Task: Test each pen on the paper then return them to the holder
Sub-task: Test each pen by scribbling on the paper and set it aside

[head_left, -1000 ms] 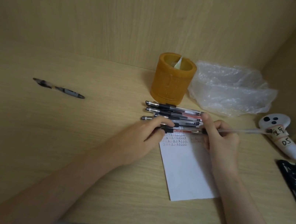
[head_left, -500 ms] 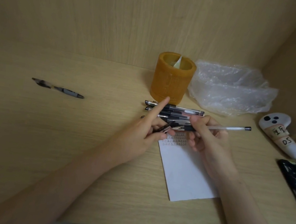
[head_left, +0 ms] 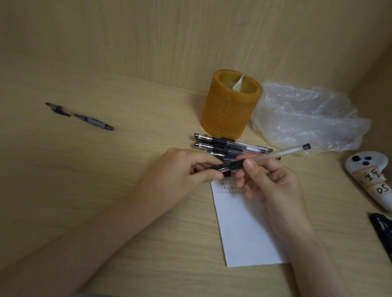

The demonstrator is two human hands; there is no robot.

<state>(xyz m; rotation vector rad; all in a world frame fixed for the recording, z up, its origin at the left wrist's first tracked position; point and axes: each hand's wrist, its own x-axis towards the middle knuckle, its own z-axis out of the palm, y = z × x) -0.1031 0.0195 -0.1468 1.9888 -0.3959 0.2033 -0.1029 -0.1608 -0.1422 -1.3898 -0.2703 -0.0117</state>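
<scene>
**Change of state.** One second earlier both hands worked at the row of pens lying just in front of the holder, and the selected pen lay nearly level. At this moment the pen was raised clear of the row, still in front of the holder. Its far end was tilted up toward the plastic bag to the holder's right. The left index finger, extended half a second earlier, had closed again.

**Grip.** The right hand held the clear barrel between thumb and curled fingers. The left hand pinched the black cap at the pen's near end. Whether the cap had started to slide off could not be told.

**Meaning for the task.** Judged from the opposed grips, uncapping was in hand. The test stroke on the paper, in front of the holder and below the hands, was not yet made. No pen showed in the holder. A stray pen lay well to the holder's left.
</scene>
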